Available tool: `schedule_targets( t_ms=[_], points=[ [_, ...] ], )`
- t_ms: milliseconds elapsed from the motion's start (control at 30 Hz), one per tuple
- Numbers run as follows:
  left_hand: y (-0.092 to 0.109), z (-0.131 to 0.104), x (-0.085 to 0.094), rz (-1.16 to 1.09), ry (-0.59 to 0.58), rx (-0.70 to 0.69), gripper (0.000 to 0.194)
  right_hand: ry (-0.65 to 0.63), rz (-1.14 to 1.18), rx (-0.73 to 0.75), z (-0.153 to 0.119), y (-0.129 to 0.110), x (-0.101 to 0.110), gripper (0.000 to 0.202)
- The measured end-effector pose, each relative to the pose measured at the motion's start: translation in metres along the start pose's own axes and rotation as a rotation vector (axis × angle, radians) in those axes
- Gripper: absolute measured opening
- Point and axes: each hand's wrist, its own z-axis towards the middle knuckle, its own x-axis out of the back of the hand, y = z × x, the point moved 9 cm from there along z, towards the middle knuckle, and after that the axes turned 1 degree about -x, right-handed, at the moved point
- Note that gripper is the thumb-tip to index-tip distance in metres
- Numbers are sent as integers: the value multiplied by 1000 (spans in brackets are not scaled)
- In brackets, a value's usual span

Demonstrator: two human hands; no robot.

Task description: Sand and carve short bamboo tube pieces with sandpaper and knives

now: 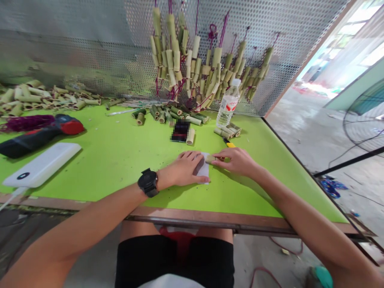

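Observation:
My left hand (185,170) lies palm down with its fingers stretched out, pressing on a small whitish sheet (204,170) on the green tabletop. Between the thumb and fingers of my right hand (237,161) is a small piece of bamboo (210,159), its end resting over the sheet. Part of the sheet is hidden under my left fingers. Just beyond my right hand is a yellow and black utility knife (229,144), partly covered by it. A short bamboo tube (190,137) stands beside a dark, pixelated flat object (179,132) in front of my left hand.
Cut bamboo tubes (162,114) and a water bottle (229,105) stand along the back. Strung bamboo pieces (210,72) hang on a perforated metal panel. At left lie a cordless power tool (42,134), a white power bank (43,163) with cable, purple cord (28,123) and a bamboo pile (33,96).

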Motion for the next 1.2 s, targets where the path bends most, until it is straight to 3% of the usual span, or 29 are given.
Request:
schedule_targets(
  t_ms=[267, 433, 667, 900, 1200],
  points=[
    [0, 0, -1, 9, 2, -4, 91, -65, 79, 57, -1, -8, -8, 44],
    [-1, 0, -2, 28, -5, 6, 91, -26, 22, 0, 1, 2, -3, 44],
    [1, 0, 0, 12, -1, 4, 89, -51, 103, 60, -1, -10, -8, 43],
    [-1, 0, -2, 32, -1, 6, 91, -53, 62, -36, 1, 0, -3, 41],
    [-1, 0, -1, 13, -6, 4, 92, -25, 73, 21, 1, -5, -3, 43]
  ],
)
